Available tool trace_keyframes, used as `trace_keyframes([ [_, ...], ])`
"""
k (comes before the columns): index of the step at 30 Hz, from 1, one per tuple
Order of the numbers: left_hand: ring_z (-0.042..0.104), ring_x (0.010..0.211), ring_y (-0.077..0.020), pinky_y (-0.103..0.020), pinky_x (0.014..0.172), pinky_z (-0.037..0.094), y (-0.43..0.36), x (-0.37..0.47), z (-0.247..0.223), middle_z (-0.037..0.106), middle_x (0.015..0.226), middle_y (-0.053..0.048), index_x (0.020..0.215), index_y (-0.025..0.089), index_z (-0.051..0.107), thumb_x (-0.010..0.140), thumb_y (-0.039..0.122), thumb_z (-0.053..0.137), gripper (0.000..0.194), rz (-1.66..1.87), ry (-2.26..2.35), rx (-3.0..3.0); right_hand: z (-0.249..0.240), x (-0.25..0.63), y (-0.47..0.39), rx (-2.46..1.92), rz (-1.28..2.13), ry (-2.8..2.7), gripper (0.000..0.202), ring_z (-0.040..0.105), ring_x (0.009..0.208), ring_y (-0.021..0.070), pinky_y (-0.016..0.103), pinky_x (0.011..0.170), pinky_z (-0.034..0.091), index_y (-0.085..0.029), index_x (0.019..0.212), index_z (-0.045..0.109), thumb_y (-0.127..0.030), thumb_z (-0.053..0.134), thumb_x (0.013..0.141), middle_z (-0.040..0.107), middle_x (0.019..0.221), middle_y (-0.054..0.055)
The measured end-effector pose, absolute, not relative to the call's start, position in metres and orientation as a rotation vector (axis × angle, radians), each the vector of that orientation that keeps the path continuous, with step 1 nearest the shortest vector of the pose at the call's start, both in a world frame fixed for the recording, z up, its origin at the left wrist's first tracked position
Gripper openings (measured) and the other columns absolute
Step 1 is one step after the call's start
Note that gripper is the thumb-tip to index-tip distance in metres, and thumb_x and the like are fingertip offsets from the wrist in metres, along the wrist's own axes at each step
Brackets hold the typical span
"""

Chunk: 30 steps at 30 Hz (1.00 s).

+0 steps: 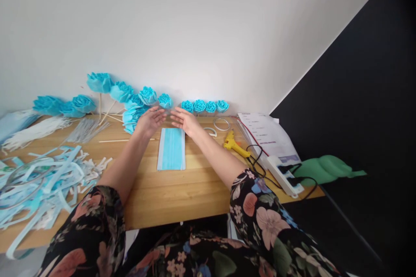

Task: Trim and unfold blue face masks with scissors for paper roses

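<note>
My left hand (151, 121) and my right hand (184, 120) are raised toward the back of the table, palms turned toward each other and fingers apart. Neither holds anything. Just in front of them lies a flat blue pleated face mask (172, 151) with white side edges. Behind my hands, a small blue flower (165, 101) rests by the wall. Left of it, larger blue flowers (121, 91), some on wooden sticks, lean or lie together. Several small blue flowers (199, 105) stand in a row to the right.
At left lie cut blue and white strips (48, 181), thin grey wires (86, 130) and white cords (35, 132). On the right are a yellow glue gun (236, 145), a silver ring (221, 124), papers (268, 134) and a power strip (283, 175) with cables.
</note>
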State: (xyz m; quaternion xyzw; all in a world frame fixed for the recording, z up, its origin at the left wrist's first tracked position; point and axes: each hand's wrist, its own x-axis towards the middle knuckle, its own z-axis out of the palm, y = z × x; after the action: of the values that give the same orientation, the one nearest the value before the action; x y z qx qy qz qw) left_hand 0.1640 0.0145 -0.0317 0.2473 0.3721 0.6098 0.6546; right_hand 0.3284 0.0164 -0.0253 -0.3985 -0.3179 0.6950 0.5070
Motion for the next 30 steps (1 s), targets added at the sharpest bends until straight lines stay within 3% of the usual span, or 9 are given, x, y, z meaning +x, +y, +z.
trace_keyframes([
  [5,0.069,0.073,-0.0170,-0.030,0.075,0.053,0.009,0.169,-0.037,0.070,0.084,-0.005,0.097,0.016,0.056,0.072,0.008,0.062,0.026,1.343,0.901,0.553,-0.037,0.346,0.008,-1.024,1.660,-0.623,0.019,0.071,0.072,0.0118,0.029,0.076,0.061,-0.017,0.094,0.064,-0.004,0.054,0.084,0.075,0.082,0.002],
  [13,0.068,0.072,-0.0154,-0.030,0.078,0.053,0.005,0.172,-0.049,0.067,0.082,-0.004,0.095,0.016,0.056,0.072,0.007,0.062,0.026,1.333,0.929,0.560,-0.039,0.372,0.005,-1.077,1.573,-0.537,0.021,0.070,0.065,0.0105,0.023,0.068,0.060,-0.015,0.084,0.064,0.000,0.049,0.087,0.073,0.072,0.002],
  [19,0.068,0.080,-0.0184,-0.036,0.083,0.054,0.016,0.179,-0.051,0.065,0.091,-0.004,0.097,0.019,0.052,0.070,0.007,0.060,0.031,1.397,0.892,0.594,-0.037,0.357,0.004,-1.089,1.625,-0.679,0.018,0.070,0.066,0.0119,0.025,0.067,0.060,-0.013,0.086,0.066,-0.002,0.051,0.086,0.074,0.075,0.005],
  [23,0.068,0.079,-0.0193,-0.040,0.086,0.053,0.028,0.187,-0.046,0.062,0.080,0.001,0.094,0.023,0.047,0.068,0.008,0.058,0.032,1.394,0.815,0.647,-0.043,0.356,0.003,-1.103,1.537,-0.574,0.020,0.070,0.065,0.0114,0.022,0.059,0.059,-0.016,0.094,0.060,-0.001,0.051,0.084,0.072,0.074,0.002],
  [27,0.069,0.079,-0.0189,-0.039,0.088,0.052,0.035,0.198,-0.043,0.060,0.073,0.004,0.093,0.024,0.042,0.063,0.007,0.060,0.039,1.405,0.814,0.582,-0.047,0.362,0.007,-1.107,1.476,-0.445,0.030,0.071,0.066,0.0138,0.027,0.064,0.062,-0.019,0.104,0.052,0.000,0.051,0.081,0.070,0.070,-0.001],
  [30,0.068,0.083,-0.0168,-0.037,0.091,0.051,0.038,0.206,-0.044,0.062,0.075,0.004,0.090,0.023,0.044,0.061,0.006,0.060,0.037,1.429,0.763,0.590,-0.046,0.364,0.015,-1.052,1.529,-0.469,0.027,0.072,0.070,0.0147,0.029,0.069,0.062,-0.021,0.099,0.051,-0.001,0.051,0.081,0.069,0.071,-0.001],
])
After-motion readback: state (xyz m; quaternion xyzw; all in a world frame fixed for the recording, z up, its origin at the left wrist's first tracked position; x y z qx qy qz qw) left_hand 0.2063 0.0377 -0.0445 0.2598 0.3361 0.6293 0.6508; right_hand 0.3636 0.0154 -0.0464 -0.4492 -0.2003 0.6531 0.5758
